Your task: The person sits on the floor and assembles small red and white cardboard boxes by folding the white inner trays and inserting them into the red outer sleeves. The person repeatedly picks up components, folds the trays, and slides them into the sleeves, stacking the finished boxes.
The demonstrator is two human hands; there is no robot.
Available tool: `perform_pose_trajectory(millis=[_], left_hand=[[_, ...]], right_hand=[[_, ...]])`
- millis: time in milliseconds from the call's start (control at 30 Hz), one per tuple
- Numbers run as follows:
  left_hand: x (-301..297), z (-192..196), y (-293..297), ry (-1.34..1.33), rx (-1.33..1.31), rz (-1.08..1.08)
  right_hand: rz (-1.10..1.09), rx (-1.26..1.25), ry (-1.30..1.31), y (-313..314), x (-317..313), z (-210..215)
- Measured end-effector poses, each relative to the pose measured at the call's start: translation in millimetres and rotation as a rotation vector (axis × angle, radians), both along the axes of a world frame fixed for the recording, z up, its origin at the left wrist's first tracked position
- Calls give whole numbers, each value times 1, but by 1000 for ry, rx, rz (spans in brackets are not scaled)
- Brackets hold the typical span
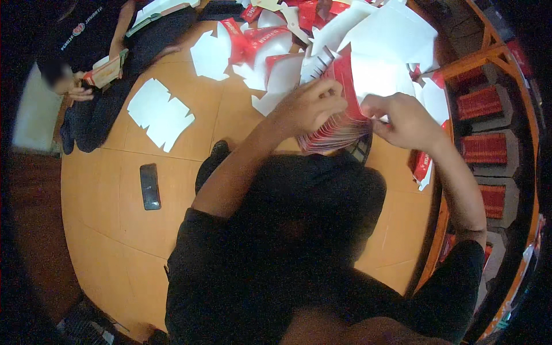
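Observation:
A thick stack of flat red-and-white cardboard box blanks [333, 135] stands in front of my crossed legs, its layered edges toward me. My right hand [405, 121] pinches the edge of a red carton blank [344, 72] at the top of the stack, its white inner side [379, 75] turned up. At the left side of that same blank is my left hand [310, 106], with its fingers curled; whatever they hold, if anything, is hidden.
Loose cut blanks [276, 52] lie heaped beyond the stack. A single white blank [161, 112] and a phone [150, 187] rest on the floor at left. Another person's hand [80, 89] holds a carton piece. A wooden rack [489, 54] with red stacks stands at right.

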State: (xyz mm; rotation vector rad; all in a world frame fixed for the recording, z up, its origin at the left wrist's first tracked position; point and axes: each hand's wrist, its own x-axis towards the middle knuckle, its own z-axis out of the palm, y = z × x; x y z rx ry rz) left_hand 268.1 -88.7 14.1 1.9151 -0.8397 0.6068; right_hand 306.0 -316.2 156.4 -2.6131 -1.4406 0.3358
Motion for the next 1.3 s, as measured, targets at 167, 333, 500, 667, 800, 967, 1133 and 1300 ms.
perform_pose_trajectory(millis=[167, 333, 500, 667, 800, 967, 1133, 1300], left_hand=[[0, -4, -10, -52, 25, 21], [0, -5, -12, -112, 80, 19], [-4, -6, -17, -135, 80, 11], [-7, -5, -21, -128, 66, 9], [-5, -7, -20, -111, 62, -17], [-6, -26, -20, 247, -97, -88], [-9, -4, -28, -28, -2, -13], [-18, -14, -19, -75, 58, 109]], right_hand=[[-546, 260, 389, 37, 22, 3], [-348, 90, -23, 58, 46, -11], [-171, -71, -66, 66, 54, -15], [-332, -158, 120, 75, 43, -5], [-365, -136, 172, 68, 38, 2], [-704, 589, 91, -40, 24, 54], [-1273, 954, -313, -268, 38, -39], [-1631, 439, -404, -446, 47, -276]])
